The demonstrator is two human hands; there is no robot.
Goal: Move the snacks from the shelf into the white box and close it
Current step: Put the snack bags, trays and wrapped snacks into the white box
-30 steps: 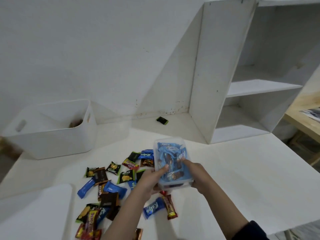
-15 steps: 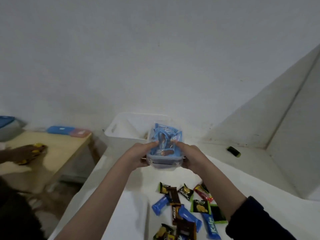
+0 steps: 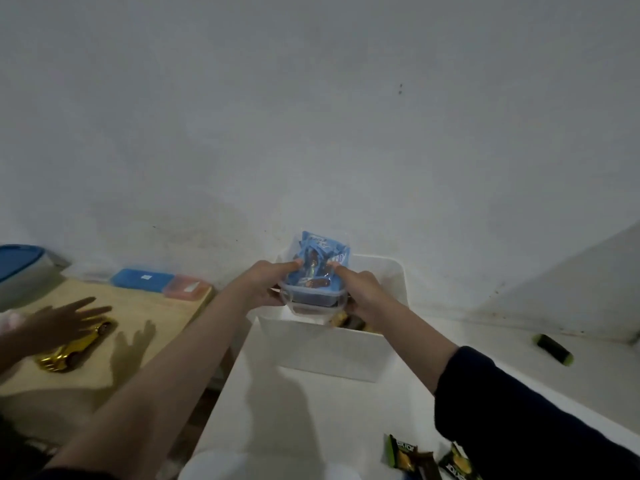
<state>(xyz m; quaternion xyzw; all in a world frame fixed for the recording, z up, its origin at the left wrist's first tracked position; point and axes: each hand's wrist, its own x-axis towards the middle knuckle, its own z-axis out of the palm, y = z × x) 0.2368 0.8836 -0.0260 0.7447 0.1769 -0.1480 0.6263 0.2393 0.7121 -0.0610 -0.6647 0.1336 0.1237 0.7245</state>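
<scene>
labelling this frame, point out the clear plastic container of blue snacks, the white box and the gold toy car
clear plastic container of blue snacks [image 3: 313, 289], head view, front wall
white box [image 3: 325, 351], head view, near wall
gold toy car [image 3: 74, 349], head view, roof

A dark navy sleeve [image 3: 526, 420] covers the right forearm; the left forearm [image 3: 166, 375] is bare.

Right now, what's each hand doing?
Left hand: closed on the clear snack container.
Right hand: closed on the same container.
</scene>
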